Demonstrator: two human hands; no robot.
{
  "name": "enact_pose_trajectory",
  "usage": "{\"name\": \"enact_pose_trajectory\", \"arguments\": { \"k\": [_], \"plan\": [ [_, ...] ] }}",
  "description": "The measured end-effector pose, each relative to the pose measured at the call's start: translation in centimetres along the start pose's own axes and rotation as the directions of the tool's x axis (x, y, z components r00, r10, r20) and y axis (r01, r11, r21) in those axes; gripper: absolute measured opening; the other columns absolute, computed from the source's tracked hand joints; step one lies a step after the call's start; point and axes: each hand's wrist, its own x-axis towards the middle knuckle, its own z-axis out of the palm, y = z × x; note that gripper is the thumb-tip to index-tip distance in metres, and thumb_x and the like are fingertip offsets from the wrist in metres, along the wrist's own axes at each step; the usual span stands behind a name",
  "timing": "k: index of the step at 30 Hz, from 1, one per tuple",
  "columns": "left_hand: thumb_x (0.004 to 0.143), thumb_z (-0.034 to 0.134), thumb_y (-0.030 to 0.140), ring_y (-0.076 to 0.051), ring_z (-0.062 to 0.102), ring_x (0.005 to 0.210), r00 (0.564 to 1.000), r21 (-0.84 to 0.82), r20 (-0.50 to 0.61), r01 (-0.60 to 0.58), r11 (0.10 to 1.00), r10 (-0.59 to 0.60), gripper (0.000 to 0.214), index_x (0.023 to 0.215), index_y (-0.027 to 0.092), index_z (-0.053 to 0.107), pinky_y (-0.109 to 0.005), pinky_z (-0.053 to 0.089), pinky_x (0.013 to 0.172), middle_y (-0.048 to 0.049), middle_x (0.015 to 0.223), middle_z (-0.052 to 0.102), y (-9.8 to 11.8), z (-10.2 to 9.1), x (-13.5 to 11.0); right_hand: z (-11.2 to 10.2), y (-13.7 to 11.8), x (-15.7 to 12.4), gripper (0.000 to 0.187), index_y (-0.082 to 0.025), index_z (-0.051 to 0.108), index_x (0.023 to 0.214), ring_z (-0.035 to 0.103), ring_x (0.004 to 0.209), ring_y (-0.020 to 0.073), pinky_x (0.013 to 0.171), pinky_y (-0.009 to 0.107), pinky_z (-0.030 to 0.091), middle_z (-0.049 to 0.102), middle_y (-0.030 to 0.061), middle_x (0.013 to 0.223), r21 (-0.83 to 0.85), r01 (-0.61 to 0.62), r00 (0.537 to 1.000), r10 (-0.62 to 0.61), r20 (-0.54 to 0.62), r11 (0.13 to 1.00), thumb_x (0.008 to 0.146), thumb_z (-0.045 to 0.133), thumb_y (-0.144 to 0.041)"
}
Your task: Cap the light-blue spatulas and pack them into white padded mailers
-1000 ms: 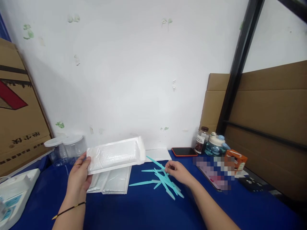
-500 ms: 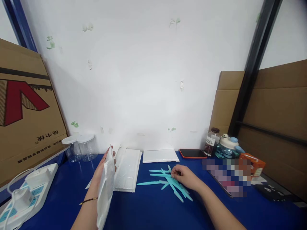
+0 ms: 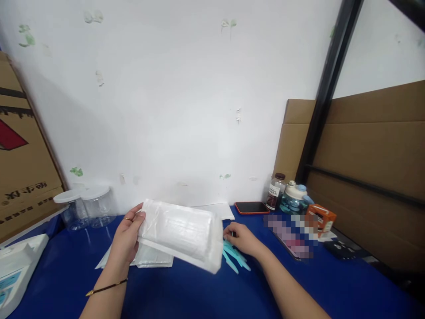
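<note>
Cardboard box (image 3: 20, 177) w/ red print leans at the far left. Below it a white power strip (image 3: 16, 270) sits on the blue table (image 3: 199, 292). Next over, two clear jars (image 3: 86, 208) w/ white lids stand side by side against the wall.

Left hand (image 3: 126, 239) is up off the table, gripping a white pouch (image 3: 181, 232) by its left end, thumb on top & fingers behind. The pouch is in the air approx mid-view, roughly flat and tilted down a bit toward the right. Under it a few more flat pouches (image 3: 152, 260) lie stacked on the table.

The right end of the held pouch hides part of the teal sticks (image 3: 236, 260), which lie in a loose pile on the table. Right hand (image 3: 241, 239) rests on that pile, fingers curled low. Can't tell if it's actually pinching one bc the pouch blocks the fingertips.

Further right by the wall there's a phone (image 3: 250, 207) in an orange case lying flat. Then a brown bottle (image 3: 275, 191) w/ a blue-ish jug (image 3: 294, 200) just beside it, then a small orange carton (image 3: 321, 217). Cardboard sheets (image 3: 372, 155) & a black post (image 3: 327, 84) close off the right side.
</note>
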Motion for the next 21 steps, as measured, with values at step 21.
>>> {"name": "enact_pose_trajectory", "arguments": {
  "k": [21],
  "plan": [
    [0.079, 0.052, 0.039, -0.016, 0.061, 0.093, 0.715, 0.631, 0.402, -0.669, 0.392, 0.572, 0.029, 0.103, 0.027, 0.064, -0.024, 0.047, 0.080, 0.0027, 0.099, 0.068, 10.6, 11.2, -4.1, 0.3, 0.6, 0.3, 0.016, -0.018, 0.067, 0.083, 0.053, 0.065, 0.0129, 0.060, 0.022, 0.039, 0.063, 0.0026, 0.078, 0.021, -0.010, 0.997, 0.012, -0.079, 1.000, 0.074, 0.054, -0.017]
  ]
}}
